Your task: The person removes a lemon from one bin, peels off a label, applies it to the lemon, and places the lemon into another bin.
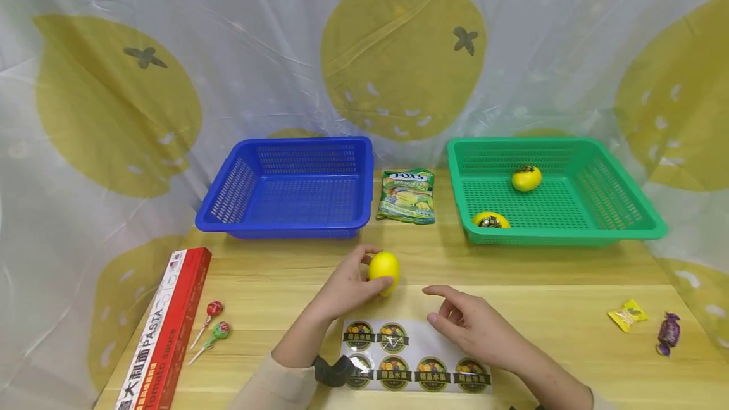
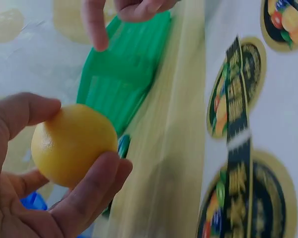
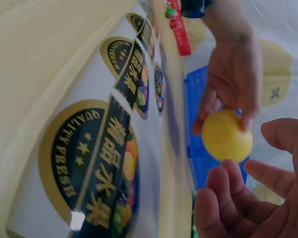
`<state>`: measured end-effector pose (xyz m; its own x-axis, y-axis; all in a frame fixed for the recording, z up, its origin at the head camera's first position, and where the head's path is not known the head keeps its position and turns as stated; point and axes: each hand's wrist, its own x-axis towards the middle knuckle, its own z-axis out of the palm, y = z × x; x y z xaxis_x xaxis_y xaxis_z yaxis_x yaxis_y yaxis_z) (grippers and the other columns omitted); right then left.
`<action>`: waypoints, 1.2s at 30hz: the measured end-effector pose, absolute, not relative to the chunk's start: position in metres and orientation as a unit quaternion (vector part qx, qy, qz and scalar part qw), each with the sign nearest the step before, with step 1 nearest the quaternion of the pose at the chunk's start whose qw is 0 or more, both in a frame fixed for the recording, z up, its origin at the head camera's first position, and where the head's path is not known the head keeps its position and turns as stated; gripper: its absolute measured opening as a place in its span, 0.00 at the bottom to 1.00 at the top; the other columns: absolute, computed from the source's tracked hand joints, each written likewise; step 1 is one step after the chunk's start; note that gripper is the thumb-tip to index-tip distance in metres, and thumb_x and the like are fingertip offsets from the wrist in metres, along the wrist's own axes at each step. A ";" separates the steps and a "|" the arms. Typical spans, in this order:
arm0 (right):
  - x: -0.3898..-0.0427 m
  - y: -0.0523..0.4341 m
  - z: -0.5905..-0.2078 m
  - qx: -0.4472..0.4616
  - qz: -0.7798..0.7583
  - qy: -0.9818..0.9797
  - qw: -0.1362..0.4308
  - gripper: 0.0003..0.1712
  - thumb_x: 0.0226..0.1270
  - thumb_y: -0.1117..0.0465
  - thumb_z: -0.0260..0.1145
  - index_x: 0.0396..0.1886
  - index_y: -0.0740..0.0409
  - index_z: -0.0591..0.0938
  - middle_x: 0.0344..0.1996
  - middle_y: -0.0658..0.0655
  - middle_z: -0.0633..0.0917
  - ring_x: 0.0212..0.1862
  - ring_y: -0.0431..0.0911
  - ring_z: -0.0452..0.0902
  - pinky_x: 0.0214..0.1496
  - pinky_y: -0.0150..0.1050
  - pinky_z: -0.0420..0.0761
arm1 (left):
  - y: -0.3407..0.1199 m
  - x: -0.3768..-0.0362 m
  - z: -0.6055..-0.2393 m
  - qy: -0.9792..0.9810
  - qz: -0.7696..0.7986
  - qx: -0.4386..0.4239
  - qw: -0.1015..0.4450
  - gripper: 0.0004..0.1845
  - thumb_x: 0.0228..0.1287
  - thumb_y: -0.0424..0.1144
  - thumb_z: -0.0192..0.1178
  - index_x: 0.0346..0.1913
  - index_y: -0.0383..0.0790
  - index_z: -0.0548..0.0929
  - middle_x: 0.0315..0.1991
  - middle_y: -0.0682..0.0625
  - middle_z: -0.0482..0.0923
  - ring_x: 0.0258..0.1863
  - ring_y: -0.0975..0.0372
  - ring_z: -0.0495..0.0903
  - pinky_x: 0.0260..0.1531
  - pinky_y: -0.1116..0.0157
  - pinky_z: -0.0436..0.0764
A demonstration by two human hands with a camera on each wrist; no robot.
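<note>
Just above the white sticker sheet [image 1: 416,359], the left hand [image 1: 344,290] grips a round yellow lemon-like fruit [image 1: 384,267] between thumb and fingertips, lifted off the wooden bench [image 1: 547,283]. Right of the sheet's top edge, the right hand [image 1: 469,321] hovers with fingers loosely spread, holding nothing. Beyond the sheet lies a green candy bag [image 1: 407,195] reading "FOX'S"; left of the sheet, a long red box [image 1: 166,334] reads "PASTA".
</note>
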<state>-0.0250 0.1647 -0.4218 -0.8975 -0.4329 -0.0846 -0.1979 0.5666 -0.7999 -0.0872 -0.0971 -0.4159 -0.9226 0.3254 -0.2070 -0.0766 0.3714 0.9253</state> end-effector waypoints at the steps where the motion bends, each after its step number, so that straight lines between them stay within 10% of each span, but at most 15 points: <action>1: -0.025 0.165 -0.423 -0.183 -0.434 0.870 0.143 0.23 0.74 0.50 0.66 0.65 0.51 0.78 0.29 0.43 0.80 0.28 0.33 0.73 0.30 0.31 0.76 | -0.091 -0.090 -0.417 0.812 0.552 0.069 0.178 0.33 0.62 0.42 0.72 0.67 0.40 0.71 0.59 0.34 0.74 0.38 0.57 0.82 0.38 0.59 0.87; 13: -0.025 0.165 -0.441 -0.208 -0.445 0.841 0.229 0.19 0.74 0.47 0.65 0.57 0.49 0.83 0.28 0.44 0.80 0.26 0.32 0.71 0.30 0.31 0.75 | -0.057 -0.105 -0.432 0.865 0.470 0.064 0.165 0.32 0.56 0.55 0.75 0.56 0.41 0.75 0.44 0.44 0.79 0.39 0.56 0.77 0.35 0.63 0.78; 36: -0.028 0.163 -0.451 -0.209 -0.428 0.851 0.220 0.17 0.72 0.49 0.67 0.56 0.48 0.83 0.28 0.44 0.79 0.23 0.32 0.68 0.26 0.32 0.73 | -0.052 -0.100 -0.438 0.888 0.429 0.048 0.158 0.35 0.56 0.62 0.72 0.59 0.43 0.76 0.51 0.44 0.81 0.47 0.54 0.80 0.48 0.54 0.80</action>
